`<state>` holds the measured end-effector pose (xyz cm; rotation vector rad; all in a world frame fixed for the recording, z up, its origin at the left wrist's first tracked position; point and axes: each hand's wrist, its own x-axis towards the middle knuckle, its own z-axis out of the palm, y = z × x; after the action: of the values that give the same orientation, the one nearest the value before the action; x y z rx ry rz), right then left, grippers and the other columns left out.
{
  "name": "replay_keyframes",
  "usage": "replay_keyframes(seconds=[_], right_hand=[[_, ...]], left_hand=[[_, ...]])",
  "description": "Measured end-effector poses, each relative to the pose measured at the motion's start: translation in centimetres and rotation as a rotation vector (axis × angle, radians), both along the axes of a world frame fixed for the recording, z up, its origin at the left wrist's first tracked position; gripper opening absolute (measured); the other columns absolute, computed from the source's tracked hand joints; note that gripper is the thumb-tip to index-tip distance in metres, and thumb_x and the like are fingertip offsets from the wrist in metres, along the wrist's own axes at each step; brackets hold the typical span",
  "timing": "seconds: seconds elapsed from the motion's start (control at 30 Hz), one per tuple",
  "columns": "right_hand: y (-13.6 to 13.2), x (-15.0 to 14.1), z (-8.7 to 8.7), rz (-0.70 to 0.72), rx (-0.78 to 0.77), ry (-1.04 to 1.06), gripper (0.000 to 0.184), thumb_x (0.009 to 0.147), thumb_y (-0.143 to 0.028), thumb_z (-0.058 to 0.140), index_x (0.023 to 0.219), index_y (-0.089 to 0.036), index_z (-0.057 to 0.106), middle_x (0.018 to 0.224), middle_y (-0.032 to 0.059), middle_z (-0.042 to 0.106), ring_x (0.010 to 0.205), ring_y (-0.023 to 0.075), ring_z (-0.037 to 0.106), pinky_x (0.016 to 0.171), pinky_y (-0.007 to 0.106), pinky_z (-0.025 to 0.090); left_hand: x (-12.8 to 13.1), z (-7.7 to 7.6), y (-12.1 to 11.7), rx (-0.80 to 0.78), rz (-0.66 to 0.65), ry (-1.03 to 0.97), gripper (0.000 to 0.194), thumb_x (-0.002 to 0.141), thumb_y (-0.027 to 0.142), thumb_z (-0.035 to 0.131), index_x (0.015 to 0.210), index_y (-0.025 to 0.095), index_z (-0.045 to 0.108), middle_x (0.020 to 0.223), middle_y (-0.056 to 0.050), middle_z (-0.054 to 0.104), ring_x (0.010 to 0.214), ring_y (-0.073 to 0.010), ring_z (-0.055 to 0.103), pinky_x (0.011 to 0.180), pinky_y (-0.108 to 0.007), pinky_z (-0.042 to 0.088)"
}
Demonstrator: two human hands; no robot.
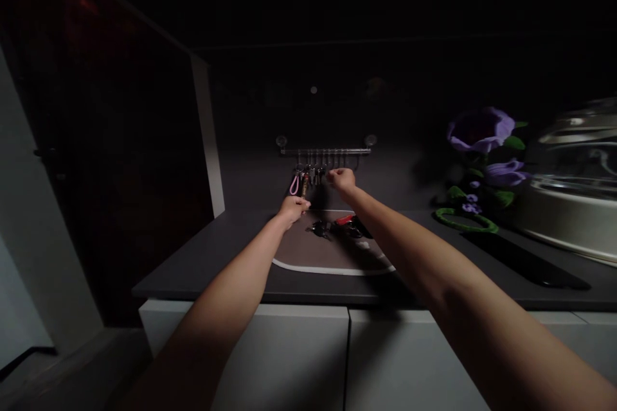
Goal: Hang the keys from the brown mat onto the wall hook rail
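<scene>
A metal rail (pixel 326 151) with several hooks is fixed to the dark wall. Keys (pixel 316 173) hang from it, along with a pink loop strap (pixel 294 185) and a brownish patterned strap (pixel 305 185). My right hand (pixel 343 180) is raised to the hooks, right of the hanging keys, its fingertips pinched together; what they hold is too small to tell. Just under the patterned strap, my left hand (pixel 293 209) is closed in a pinch, its contents unclear. On the mat (pixel 299 253) below lie a dark bunch of keys (pixel 320 228) and a red item (pixel 344 220) beside dark objects.
Purple knitted flowers (pixel 482 131) with a green ring base (pixel 465 221) stand on the counter (pixel 193 257) to the right. Beside them are a flat black slab (pixel 523 260) and a large domed, shiny container (pixel 573 186). White cabinet doors (pixel 299 347) are below.
</scene>
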<state>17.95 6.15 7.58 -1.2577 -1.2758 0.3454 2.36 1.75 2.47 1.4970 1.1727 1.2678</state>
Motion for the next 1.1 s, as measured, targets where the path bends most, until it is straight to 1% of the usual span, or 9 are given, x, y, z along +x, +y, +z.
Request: replay_keyframes(seconds=[0.17, 0.27, 0.33, 0.43, 0.57, 0.7, 0.8, 0.97, 1.1], right_hand=[[-3.7, -0.5, -0.5, 0.131, -0.104, 0.199, 0.013, 0.077, -0.020, 0.047, 0.074, -0.012, 0.057, 0.071, 0.0051, 0.064, 0.056, 0.0082, 0.057, 0.052, 0.018, 0.041], [-5.8, -0.7, -1.6, 0.207, -0.132, 0.263, 0.011, 0.079, -0.019, 0.045, 0.078, -0.013, 0.054, 0.076, 0.0059, 0.065, 0.055, 0.0071, 0.056, 0.049, 0.017, 0.040], [-6.9, -0.6, -2.5, 0.222, -0.145, 0.243, 0.011, 0.080, -0.018, 0.044, 0.080, -0.013, 0.054, 0.076, 0.0059, 0.065, 0.054, 0.0065, 0.056, 0.049, 0.016, 0.040], [-7.9, -0.2, -4.0, 0.194, -0.138, 0.109, 0.011, 0.080, -0.019, 0.046, 0.083, -0.013, 0.055, 0.075, 0.0052, 0.065, 0.054, 0.0070, 0.056, 0.052, 0.018, 0.042], [-8.7, 0.2, -5.6, 0.127, -0.075, -0.206, 0.012, 0.078, -0.018, 0.050, 0.085, -0.015, 0.058, 0.075, 0.0033, 0.066, 0.060, 0.0091, 0.057, 0.063, 0.022, 0.045], [-9.2, 0.4, -6.6, 0.076, -0.021, -0.581, 0.016, 0.079, -0.017, 0.049, 0.087, -0.016, 0.062, 0.085, 0.0065, 0.067, 0.078, 0.0150, 0.060, 0.074, 0.025, 0.042], [-9.0, 0.3, -7.2, 0.074, -0.005, -0.789, 0.020, 0.080, -0.017, 0.046, 0.091, -0.016, 0.063, 0.093, 0.0101, 0.066, 0.086, 0.0185, 0.059, 0.076, 0.026, 0.040], [-8.2, 0.2, -7.7, 0.038, -0.035, -0.931, 0.024, 0.082, -0.019, 0.044, 0.096, -0.016, 0.063, 0.097, 0.0111, 0.065, 0.089, 0.0198, 0.058, 0.076, 0.026, 0.039], [-8.0, -0.1, -7.7, -0.013, -0.116, -0.972, 0.024, 0.081, -0.019, 0.043, 0.095, -0.016, 0.064, 0.097, 0.0135, 0.064, 0.088, 0.0227, 0.058, 0.074, 0.029, 0.039]], left_hand=[[-0.2, -0.2, 0.3, -0.004, -0.028, 0.041, 0.004, 0.064, 0.014, 0.067, 0.065, 0.011, 0.064, 0.047, 0.003, 0.050, 0.042, -0.0041, 0.043, 0.045, -0.017, 0.033], [-0.3, -0.2, 0.1, 0.002, -0.066, 0.070, 0.002, 0.065, 0.010, 0.065, 0.067, 0.011, 0.064, 0.050, 0.003, 0.052, 0.043, -0.0040, 0.043, 0.047, -0.018, 0.034], [-0.3, -0.2, 0.0, 0.003, -0.097, 0.089, 0.004, 0.065, 0.008, 0.063, 0.068, 0.011, 0.064, 0.050, 0.003, 0.052, 0.043, -0.0043, 0.043, 0.048, -0.018, 0.034], [-0.3, -0.3, -0.1, 0.008, -0.122, 0.116, 0.006, 0.064, 0.006, 0.064, 0.069, 0.010, 0.064, 0.049, 0.003, 0.051, 0.044, -0.0050, 0.043, 0.050, -0.020, 0.036], [-0.3, -0.7, 0.0, 0.052, -0.141, 0.185, 0.010, 0.065, 0.006, 0.063, 0.074, 0.010, 0.065, 0.051, 0.003, 0.053, 0.046, -0.0057, 0.043, 0.053, -0.021, 0.037], [-0.2, -1.3, 0.5, 0.175, -0.116, 0.312, 0.012, 0.066, 0.007, 0.061, 0.076, 0.010, 0.066, 0.058, 0.000, 0.057, 0.051, -0.0072, 0.046, 0.058, -0.022, 0.039], [-0.1, -1.8, 0.9, 0.275, -0.106, 0.446, 0.012, 0.066, 0.008, 0.060, 0.075, 0.011, 0.067, 0.065, -0.003, 0.062, 0.060, -0.0102, 0.051, 0.064, -0.022, 0.040], [0.1, -2.6, 1.6, 0.391, -0.141, 0.575, 0.013, 0.069, 0.012, 0.059, 0.076, 0.014, 0.069, 0.075, -0.004, 0.066, 0.071, -0.0142, 0.056, 0.072, -0.024, 0.041], [0.1, -3.0, 2.0, 0.416, -0.197, 0.638, 0.014, 0.072, 0.016, 0.056, 0.077, 0.014, 0.069, 0.075, -0.004, 0.066, 0.071, -0.0145, 0.056, 0.071, -0.024, 0.041]])
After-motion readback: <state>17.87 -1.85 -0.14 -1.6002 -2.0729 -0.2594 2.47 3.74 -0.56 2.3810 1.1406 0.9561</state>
